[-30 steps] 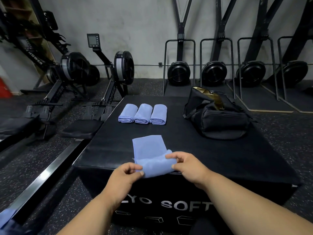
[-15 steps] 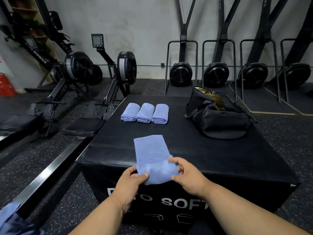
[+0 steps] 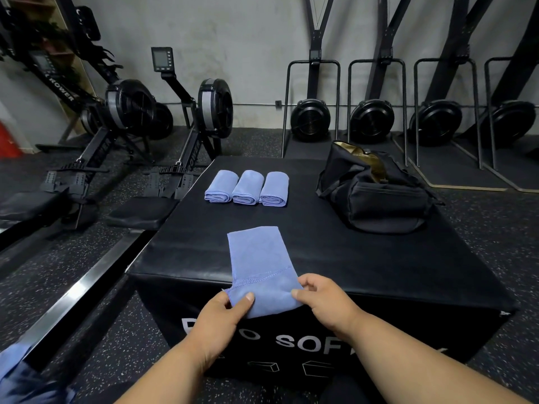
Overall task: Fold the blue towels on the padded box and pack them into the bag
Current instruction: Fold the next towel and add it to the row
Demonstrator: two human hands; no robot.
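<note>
hands [image 3: 271, 310] over black padded box [image 3: 364, 266].

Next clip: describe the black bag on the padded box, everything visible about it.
The black bag is a soft fabric duffel resting on the far right part of the padded box, apart from the three rolled blue towels to its left. Its top gapes open, showing a tan or gold lining. A rectangular side pocket faces the camera, and the body sags. Neither hand touches it. Whether anything lies inside cannot be told.
</note>
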